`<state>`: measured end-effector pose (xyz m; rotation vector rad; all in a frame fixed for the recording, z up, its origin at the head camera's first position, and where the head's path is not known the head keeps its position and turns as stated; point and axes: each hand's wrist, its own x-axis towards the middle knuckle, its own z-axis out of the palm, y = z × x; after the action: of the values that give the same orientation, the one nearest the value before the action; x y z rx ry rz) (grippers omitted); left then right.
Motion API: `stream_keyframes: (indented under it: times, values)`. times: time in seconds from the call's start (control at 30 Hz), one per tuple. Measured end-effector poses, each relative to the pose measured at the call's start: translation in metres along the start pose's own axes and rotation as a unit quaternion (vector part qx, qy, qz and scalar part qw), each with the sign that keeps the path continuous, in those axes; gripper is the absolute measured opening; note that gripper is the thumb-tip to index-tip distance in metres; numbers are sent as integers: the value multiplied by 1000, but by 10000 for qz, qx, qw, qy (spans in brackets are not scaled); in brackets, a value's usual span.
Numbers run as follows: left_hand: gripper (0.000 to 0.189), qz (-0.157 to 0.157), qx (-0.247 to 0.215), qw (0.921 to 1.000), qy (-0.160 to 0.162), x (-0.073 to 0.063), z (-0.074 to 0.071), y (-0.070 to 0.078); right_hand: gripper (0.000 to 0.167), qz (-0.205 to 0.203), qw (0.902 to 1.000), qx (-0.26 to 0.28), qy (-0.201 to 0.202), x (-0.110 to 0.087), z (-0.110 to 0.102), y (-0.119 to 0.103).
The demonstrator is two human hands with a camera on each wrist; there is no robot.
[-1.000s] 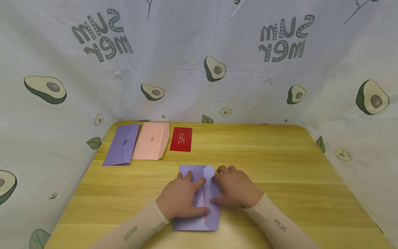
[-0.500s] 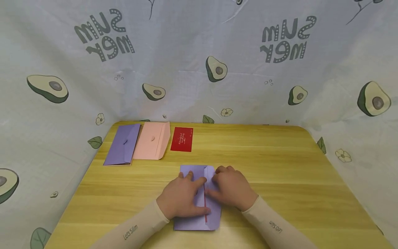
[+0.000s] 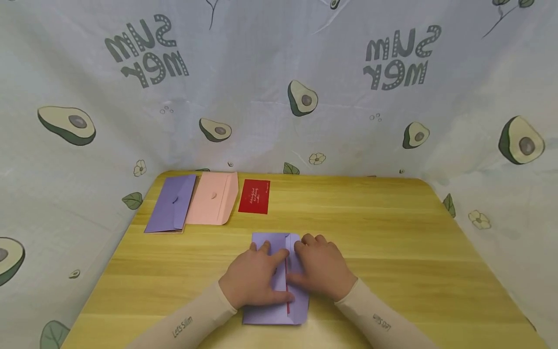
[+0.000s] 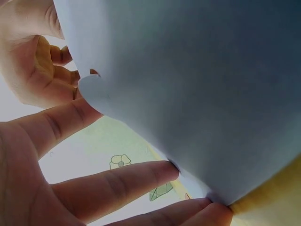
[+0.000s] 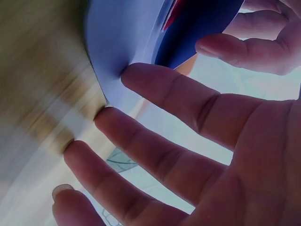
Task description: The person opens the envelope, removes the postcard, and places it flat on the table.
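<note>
A lilac envelope lies on the table in front of the person, its side flap folded out to the right. A thin strip of red shows along the envelope's opening. Spread over the envelope's body, the left hand presses it with extended fingers, thumb near the opening. The right hand touches the flap, its thumb reaching to the opening. In the right wrist view its index fingertip presses the flap, while other fingers reach the table past the edge.
At the back left lie a darker purple envelope and a pink envelope, side by side. A red card with white writing lies to their right. Behind the wooden table hangs an avocado-print curtain.
The right hand has shifted slightly left over the flap, its thumb now at the opening. The left hand and the envelope have stayed in place.
</note>
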<state>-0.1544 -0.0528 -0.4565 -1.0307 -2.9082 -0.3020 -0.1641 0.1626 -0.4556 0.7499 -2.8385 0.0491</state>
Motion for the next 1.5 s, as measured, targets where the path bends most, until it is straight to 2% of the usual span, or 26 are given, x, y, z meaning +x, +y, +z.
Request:
stream_keyframes:
  times: [0.13,0.27,0.63,1.07,1.33,1.5]
  values:
    - [85,24,10,10000,44,0,1,0,64,38,10000,60,-38,0,-1,1]
    - [84,-2,-66,9999,-78,0,0,1,65,68,9996,209,-196,0,-1,4]
    - [94,-36,-37,9998,-199,1,-1,2,58,201,9943,809,-668,5,-9,13]
    - [98,-143,-15,9994,-309,2,0,1,44,229,9912,1111,-680,9,-11,19]
    - [95,-92,90,9997,-198,2,1,1,57,475,9860,1326,-889,10,-12,19]
    - [93,-194,-50,9993,-323,1,1,2,52,456,9849,1426,-866,8,-11,20]
